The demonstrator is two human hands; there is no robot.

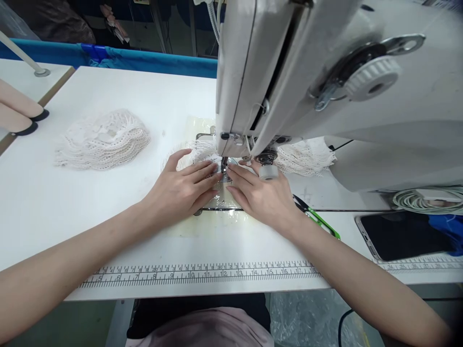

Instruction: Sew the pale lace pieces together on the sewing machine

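My left hand (183, 189) lies flat on the sewing machine bed, fingers stretched out and pressing a piece of white lace (200, 150) toward the needle (223, 166). My right hand (261, 193) lies flat just right of the needle, fingers spread, with a white thimble-like ring (268, 172) on one finger. The lace runs under the presser foot and comes out behind it on the right (307, 156). Neither hand grips anything; both press down on the fabric.
The white sewing machine head (325, 82) overhangs the work. A pile of white lace pieces (103, 140) lies at left. Green-handled snips (318, 220) sit by my right wrist, a phone (401, 236) at right. A printed ruler (198, 273) lines the table's front edge.
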